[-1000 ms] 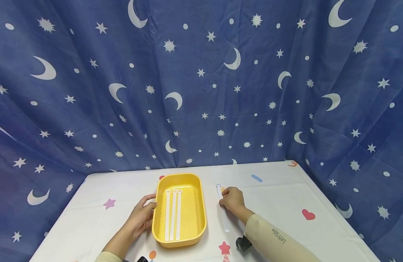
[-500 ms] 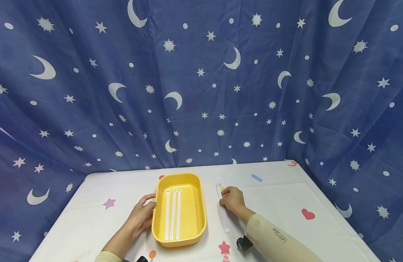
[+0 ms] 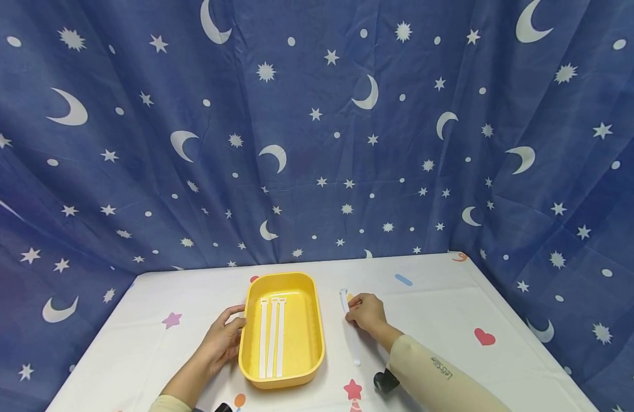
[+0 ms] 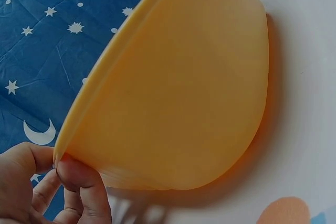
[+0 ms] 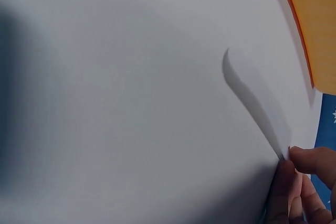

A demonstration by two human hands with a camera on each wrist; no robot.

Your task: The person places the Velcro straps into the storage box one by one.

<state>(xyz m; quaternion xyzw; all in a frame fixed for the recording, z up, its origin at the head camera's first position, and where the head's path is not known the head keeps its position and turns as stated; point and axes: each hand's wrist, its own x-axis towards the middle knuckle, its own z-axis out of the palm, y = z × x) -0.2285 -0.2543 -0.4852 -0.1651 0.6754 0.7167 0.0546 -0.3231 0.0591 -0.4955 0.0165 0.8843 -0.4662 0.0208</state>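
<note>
A yellow plastic tray [image 3: 302,337] stands on the table, with three white straps [image 3: 281,340] lying lengthwise side by side in its left half. Each strap has a wider slotted head at the far end. My left hand [image 3: 221,342] pinches the tray's left rim between thumb and fingers, as the left wrist view also shows at the tray's rim [image 4: 86,95]. To the right of the tray, my right hand [image 3: 367,315] pinches another white strap [image 3: 355,348] near its middle. In the right wrist view that strap's tail [image 5: 254,103] curves away from the fingertips.
A white tablecloth [image 3: 425,343] printed with coloured shapes covers the table. Behind it and along both sides hangs a blue curtain [image 3: 317,154] with moons and stars. A black device [image 3: 385,381] sits under the right wrist.
</note>
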